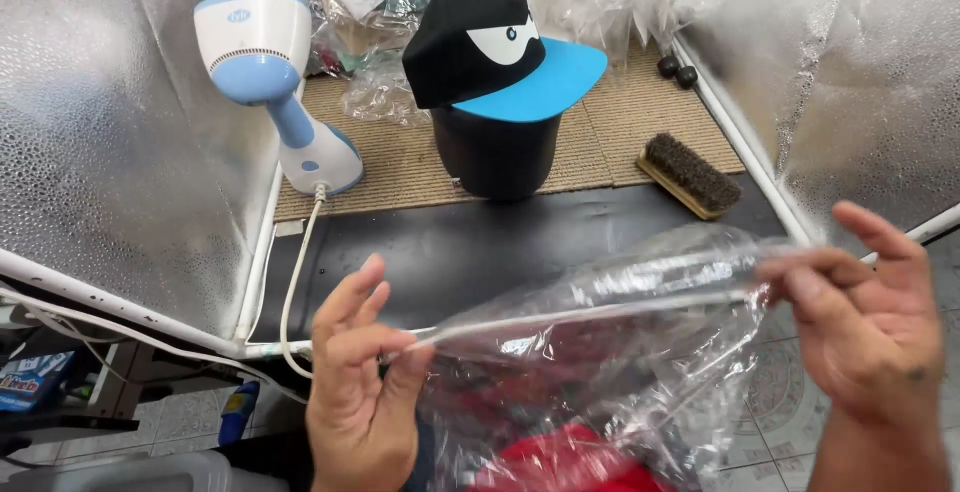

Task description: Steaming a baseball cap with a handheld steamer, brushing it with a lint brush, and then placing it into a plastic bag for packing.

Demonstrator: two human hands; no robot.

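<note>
Both hands are bare, without gloves or rings, the left hand (358,392) and the right hand (868,312) showing bare wrists with no sleeves.

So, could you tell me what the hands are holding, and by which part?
Both hands, left and right, hold a clear plastic bag by its top edge, pinched at opposite ends and stretched between them.

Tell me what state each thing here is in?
Clear plastic bag: stretched between both hands, something red inside.
Left hand: pinching the bag's edge.
Right hand: pinching the other end.
Cap: sitting on a black stand.
Steamer: upright, untouched.
Brush: lying bristles up.
</note>
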